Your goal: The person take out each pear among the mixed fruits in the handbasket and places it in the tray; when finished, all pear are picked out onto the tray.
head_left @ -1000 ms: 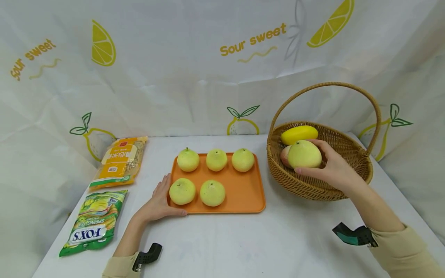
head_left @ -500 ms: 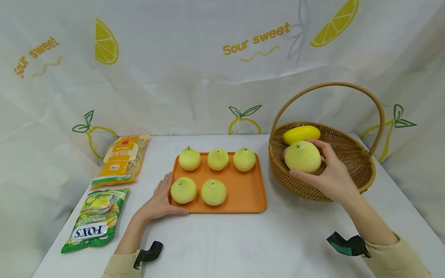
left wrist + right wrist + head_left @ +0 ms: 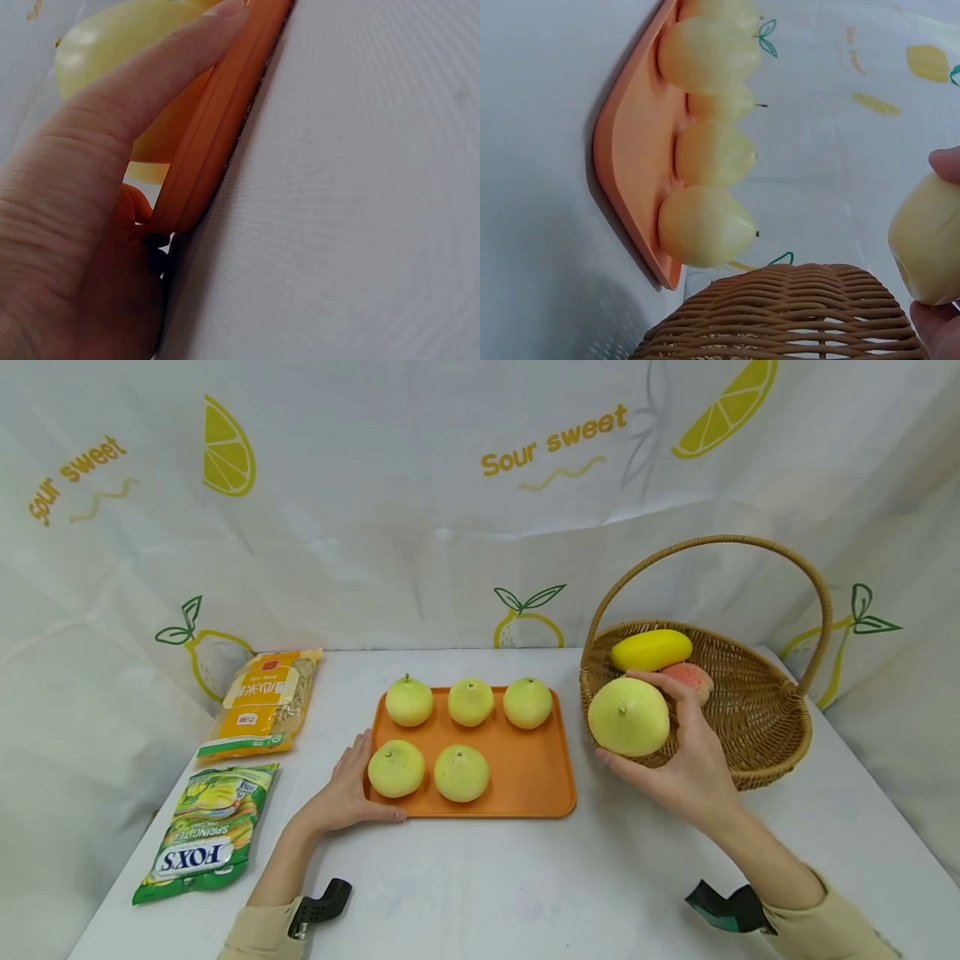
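Note:
My right hand [image 3: 693, 760] grips a round yellow-green pear [image 3: 628, 717] between thumb and fingers, held up in front of the left part of the wicker basket [image 3: 750, 735]. The right wrist view shows this pear [image 3: 930, 240] at the right edge, with fingertips at both sides. Inside the basket lie a smooth yellow mango-shaped fruit [image 3: 651, 650] and a pinkish peach [image 3: 688, 682]. My left hand [image 3: 341, 793] rests against the near left corner of an orange tray [image 3: 528, 777], its thumb [image 3: 150, 82] along the front rim. Several similar pears [image 3: 461, 774] stand on the tray.
Two packages lie at the left of the white table: an orange-and-clear bag [image 3: 262, 702] behind a green Fox's bag [image 3: 206, 835]. The basket's tall handle [image 3: 720, 541] arches over its opening. A white printed curtain [image 3: 375, 527] hangs behind.
My right hand has drawn the pear out of the basket, toward the left and nearer to me, uncovering the peach. My left hand has stayed at the tray.

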Action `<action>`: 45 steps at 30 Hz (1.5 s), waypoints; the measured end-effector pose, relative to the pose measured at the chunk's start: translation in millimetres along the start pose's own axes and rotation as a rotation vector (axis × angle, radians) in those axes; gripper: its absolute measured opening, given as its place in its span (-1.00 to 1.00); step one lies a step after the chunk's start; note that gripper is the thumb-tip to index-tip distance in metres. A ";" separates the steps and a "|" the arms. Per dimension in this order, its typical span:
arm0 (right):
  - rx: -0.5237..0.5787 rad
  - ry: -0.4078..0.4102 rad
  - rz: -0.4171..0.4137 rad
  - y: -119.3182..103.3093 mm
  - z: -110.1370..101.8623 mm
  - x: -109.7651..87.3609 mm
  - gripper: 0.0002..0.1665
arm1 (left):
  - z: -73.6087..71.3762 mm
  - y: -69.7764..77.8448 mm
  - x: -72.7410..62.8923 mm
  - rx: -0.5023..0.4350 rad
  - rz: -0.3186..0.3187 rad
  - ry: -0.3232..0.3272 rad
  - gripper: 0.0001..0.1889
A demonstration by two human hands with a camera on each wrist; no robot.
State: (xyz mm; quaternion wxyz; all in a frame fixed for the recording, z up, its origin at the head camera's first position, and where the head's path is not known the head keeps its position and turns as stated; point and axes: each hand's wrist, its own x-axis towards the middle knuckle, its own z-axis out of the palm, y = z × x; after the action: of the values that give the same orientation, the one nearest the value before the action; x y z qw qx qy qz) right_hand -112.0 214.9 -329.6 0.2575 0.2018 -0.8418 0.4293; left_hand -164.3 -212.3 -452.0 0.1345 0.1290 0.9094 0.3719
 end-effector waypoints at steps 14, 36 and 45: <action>0.073 -0.130 -0.114 -7.4 24.0 -5.5 0.25 | 0.3 0.1 0.9 0.000 0.005 -0.004 0.49; 0.079 -0.388 0.127 5.8 57.0 -19.4 0.03 | 0.9 0.0 0.1 -0.006 0.001 0.001 0.49; 0.074 -0.499 0.310 19.9 71.7 -23.3 -0.04 | 0.1 0.3 -1.2 -0.009 -0.004 0.001 0.49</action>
State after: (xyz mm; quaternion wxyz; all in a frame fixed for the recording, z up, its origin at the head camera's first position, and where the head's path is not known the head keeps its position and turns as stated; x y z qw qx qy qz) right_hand -123.5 169.4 -391.9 -0.0334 0.1793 -0.8837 0.4311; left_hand -163.1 -212.4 -451.7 0.1354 0.1263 0.9081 0.3756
